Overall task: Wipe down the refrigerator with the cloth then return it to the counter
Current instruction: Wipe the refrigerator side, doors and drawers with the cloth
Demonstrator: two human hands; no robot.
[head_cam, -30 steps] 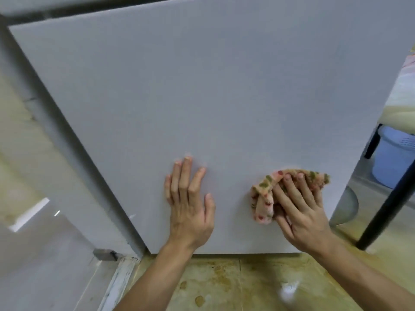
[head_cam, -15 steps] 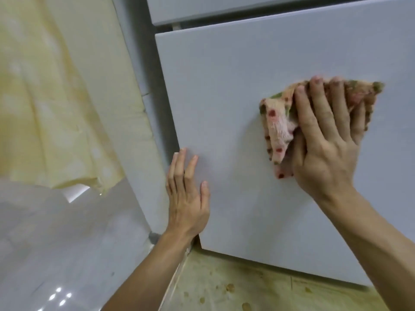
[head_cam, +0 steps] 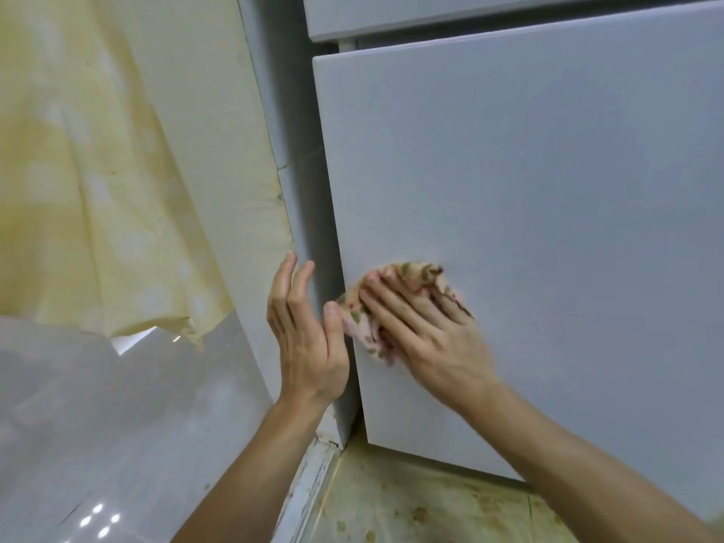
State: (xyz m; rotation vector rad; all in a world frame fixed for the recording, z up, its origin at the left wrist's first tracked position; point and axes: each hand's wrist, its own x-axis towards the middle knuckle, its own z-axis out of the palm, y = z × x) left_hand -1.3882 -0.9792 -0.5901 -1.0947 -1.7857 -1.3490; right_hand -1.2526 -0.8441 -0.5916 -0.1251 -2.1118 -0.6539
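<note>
The refrigerator's lower door [head_cam: 529, 182] is a flat pale grey panel filling the right of the view. My right hand [head_cam: 431, 331] presses a crumpled pinkish cloth with red and green spots [head_cam: 362, 321] flat against the door, close to its left edge. My left hand [head_cam: 305, 335] is held off the door beside that edge, fingers straight and apart, holding nothing. Its thumb is close to the cloth. The upper door [head_cam: 431, 13] shows as a strip at the top.
A yellowish stained sheet [head_cam: 98, 170] hangs on the wall at left. Below it runs glossy grey wall tile [head_cam: 98, 425]. A white strip [head_cam: 309, 491] meets the stained yellow floor [head_cam: 411, 507] under the refrigerator.
My right hand has swept the cloth down and left across the door to its left edge. My left hand has lifted off the door and now hovers beside the edge.
</note>
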